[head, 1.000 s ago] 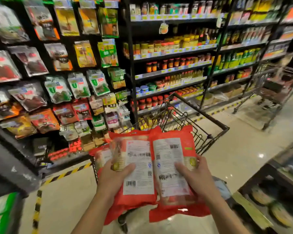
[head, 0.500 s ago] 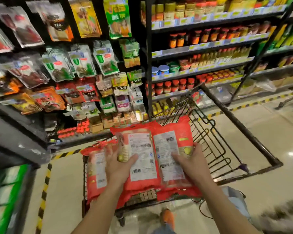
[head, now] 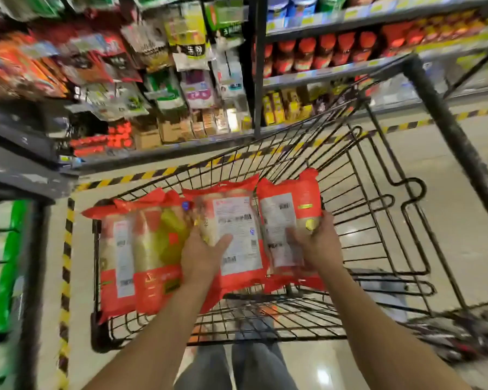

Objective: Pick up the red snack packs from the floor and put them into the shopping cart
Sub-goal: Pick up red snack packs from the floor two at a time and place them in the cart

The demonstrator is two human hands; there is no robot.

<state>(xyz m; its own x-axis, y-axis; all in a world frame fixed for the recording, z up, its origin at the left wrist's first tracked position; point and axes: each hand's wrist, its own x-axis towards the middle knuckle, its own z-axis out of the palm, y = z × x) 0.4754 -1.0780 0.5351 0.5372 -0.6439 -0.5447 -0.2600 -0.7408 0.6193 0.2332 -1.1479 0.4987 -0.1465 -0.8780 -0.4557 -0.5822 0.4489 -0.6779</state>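
So the left grip is clamped on the left pack, the right grip on the right pack, both mid-frame, long axes pointing up-frame from the wrists, cart basket right underneath, so it's basically straight down.

Hanging packets left; red-lidded jars on shelf; striped floor tape.

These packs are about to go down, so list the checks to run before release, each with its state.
1. Left hand grips the middle pack: ok.
2. Right hand grips the right pack: ok.
3. Both packs are above the shopping cart basket: ok.
4. Bare wire bottom shows below them, beside the loaded packs at its left side: ok.
5. No red packs left on the floor: cannot tell.
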